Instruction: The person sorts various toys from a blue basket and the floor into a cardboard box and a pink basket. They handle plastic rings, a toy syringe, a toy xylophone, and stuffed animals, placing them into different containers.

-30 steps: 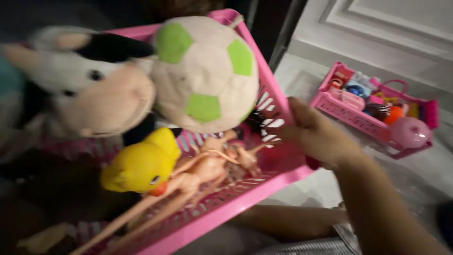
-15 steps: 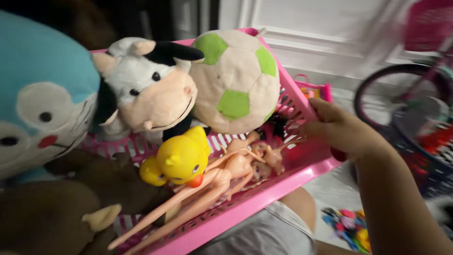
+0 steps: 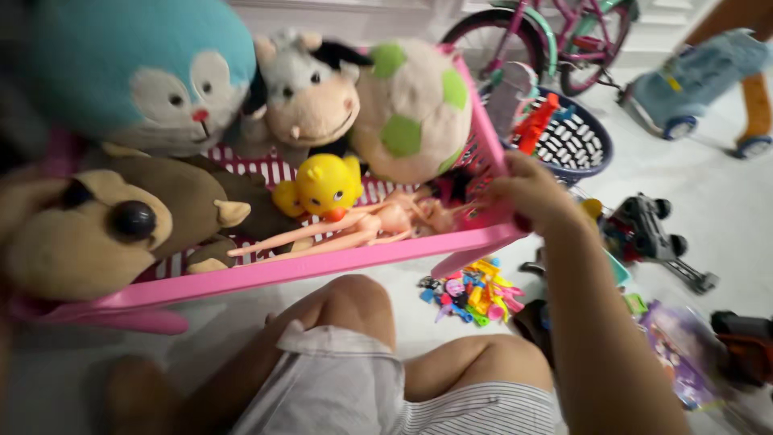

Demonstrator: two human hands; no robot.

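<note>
The person's right hand point(image 3: 531, 193) grips the right end of a pink slotted basket point(image 3: 338, 264), its fingers point(image 3: 501, 187) curled over the rim at the near right corner, so the basket is held up above the person's bent knees point(image 3: 354, 298). The left hand is not clearly seen; a blur at the basket's left edge may be it, but the picture does not tell.

Inside the basket, at its far left, sits a big blue round-faced plush point(image 3: 137, 72). In front of that, at the basket's near left, lies a brown plush dog point(image 3: 105, 221) with a black nose. At the far middle is a black-and-white plush cow point(image 3: 310, 93), and just beside it, toward the basket's right end, a plush ball point(image 3: 415, 109) in cream with green patches. A yellow rubber duck point(image 3: 322, 185) sits in the middle, and a bare doll point(image 3: 362, 227) lies lengthwise along the near wall, touching the duck.

On the floor beyond the basket's right end stand a dark round basket point(image 3: 576, 145) holding toys and a small bicycle point(image 3: 555, 36). Below the basket's right corner lies a heap of small bright plastic pieces point(image 3: 471, 292), and further right a toy vehicle point(image 3: 652, 234) with black wheels.
</note>
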